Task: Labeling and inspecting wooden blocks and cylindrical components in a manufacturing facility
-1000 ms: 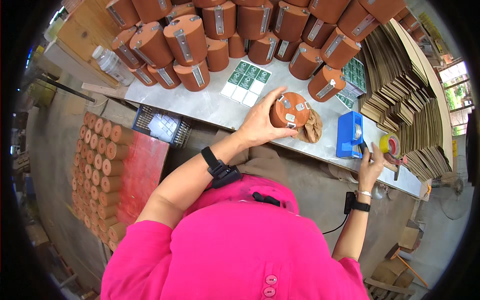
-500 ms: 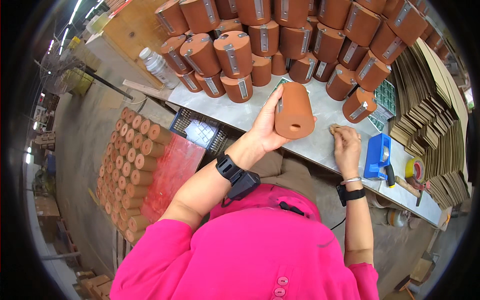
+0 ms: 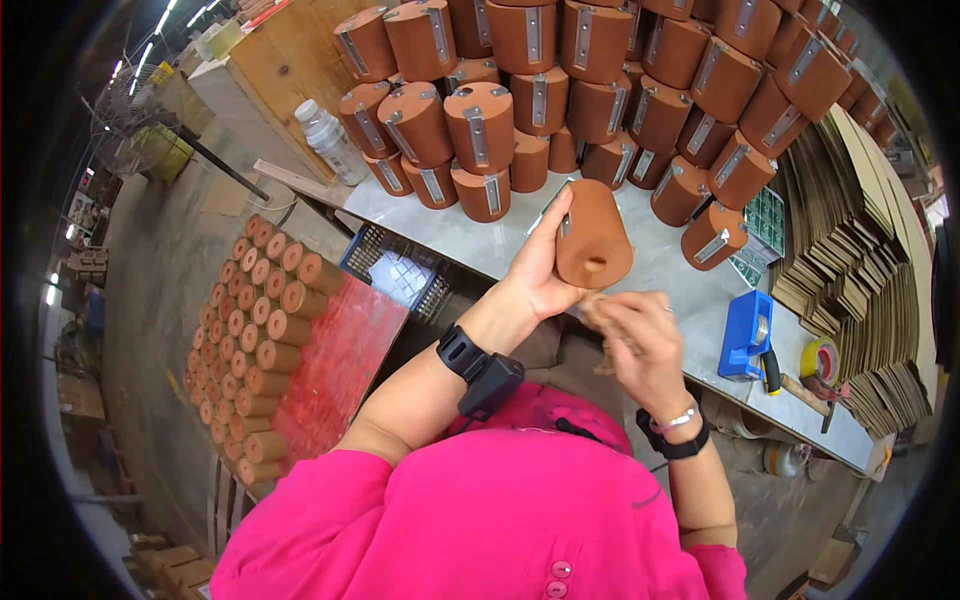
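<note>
My left hand (image 3: 540, 262) is wrapped round a reddish-brown clay cylinder (image 3: 592, 215) and tilts it so that its end with a small hole faces me. A metal strip shows at the cylinder's left side. Just below that end is my right hand (image 3: 645, 345), fingers bent together and smeared by motion. It pinches a small tan scrap (image 3: 592, 300), perhaps cloth or sandpaper; its kind is unclear. Whether the scrap touches the cylinder I cannot tell.
Stacked clay cylinders with metal strips (image 3: 482, 130) line the back of the grey table (image 3: 690, 330). Flat cardboard (image 3: 850, 250) is piled at right, near a blue tape dispenser (image 3: 745, 335) and yellow tape roll (image 3: 820, 358). More cylinders (image 3: 265, 325) lie on a red board (image 3: 340, 350) at left.
My right hand has lifted off the table and moved left to the cylinder's lower end, bringing the tan scrap. My left hand keeps its hold on the cylinder.
</note>
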A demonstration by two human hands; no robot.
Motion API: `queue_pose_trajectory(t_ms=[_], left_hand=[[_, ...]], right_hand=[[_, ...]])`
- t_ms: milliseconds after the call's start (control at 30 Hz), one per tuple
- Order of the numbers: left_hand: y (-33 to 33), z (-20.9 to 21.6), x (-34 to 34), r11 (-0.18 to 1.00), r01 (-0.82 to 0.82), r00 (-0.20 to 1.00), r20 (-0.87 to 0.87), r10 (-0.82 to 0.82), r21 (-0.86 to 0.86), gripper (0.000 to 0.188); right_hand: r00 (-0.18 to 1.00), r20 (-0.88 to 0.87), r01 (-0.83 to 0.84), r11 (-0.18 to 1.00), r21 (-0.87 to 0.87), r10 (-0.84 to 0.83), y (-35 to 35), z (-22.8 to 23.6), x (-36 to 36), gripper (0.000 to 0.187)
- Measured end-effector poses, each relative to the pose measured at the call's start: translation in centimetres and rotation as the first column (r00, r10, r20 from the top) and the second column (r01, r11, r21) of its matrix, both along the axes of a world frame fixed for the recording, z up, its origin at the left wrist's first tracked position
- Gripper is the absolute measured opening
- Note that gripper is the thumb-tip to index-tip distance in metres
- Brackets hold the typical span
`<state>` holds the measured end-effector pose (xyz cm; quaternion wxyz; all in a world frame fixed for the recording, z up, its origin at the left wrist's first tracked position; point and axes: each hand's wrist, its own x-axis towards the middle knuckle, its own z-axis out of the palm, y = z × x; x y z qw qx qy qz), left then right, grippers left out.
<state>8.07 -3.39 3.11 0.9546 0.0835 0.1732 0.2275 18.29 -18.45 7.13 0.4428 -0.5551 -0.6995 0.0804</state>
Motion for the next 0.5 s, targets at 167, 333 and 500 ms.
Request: queue_pose_trajectory(t_ms=[167, 333, 500], left_hand=[[-1.6, 0.8, 0.5, 0.962, 0.094, 0.99, -0.122, -0.065, 0.255, 0.068], [-4.4, 0.5, 0.5, 0.938, 0.078, 0.993, -0.11, -0.043, 0.339, 0.062], [-3.7, -0.2, -0.7, 0.953, 0.167, 0.975, 0.1, -0.197, 0.254, 0.073]], right_hand=[[0.972, 0.012, 0.228, 0.949, 0.219, -0.237, -0.1, 1.8, 1.6, 0.028], [0.97, 0.13, 0.173, 0.959, 0.224, -0.205, 3.7, 0.9, 4.5, 0.023], [0.837, -0.296, 0.509, 0.853, 0.11, -0.461, 3.1, -1.0, 7.4, 0.017]])
